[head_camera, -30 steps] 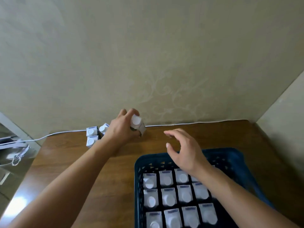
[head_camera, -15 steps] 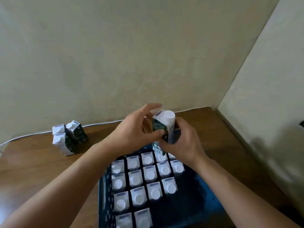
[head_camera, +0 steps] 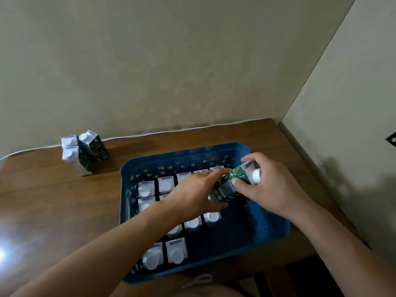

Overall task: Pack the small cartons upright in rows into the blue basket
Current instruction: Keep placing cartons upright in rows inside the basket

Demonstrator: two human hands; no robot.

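Observation:
The blue basket [head_camera: 276, 224] sits on the brown table and holds several upright white-capped cartons [head_camera: 146, 188] in rows on its left side. Over the basket's far right part, both hands hold one dark green carton [head_camera: 228, 185] that is tilted with its white cap pointing right. My left hand [head_camera: 197, 192] grips the carton's lower end. My right hand [head_camera: 270, 185] grips its upper end near the cap. Three more cartons [head_camera: 82, 154] stand on the table at the far left. My arms hide part of the packed rows.
The wooden table [head_camera: 53, 211] fits into a corner, with walls behind and to the right. A white cable [head_camera: 171, 130] runs along the back edge. The basket's right side [head_camera: 242, 228] holds no cartons. A bright glare spot lies at the table's left front.
My left hand carried a carton from the group at the left to the basket, my right hand joined the grip, and the carton went from upright above the basket to tilted low over it.

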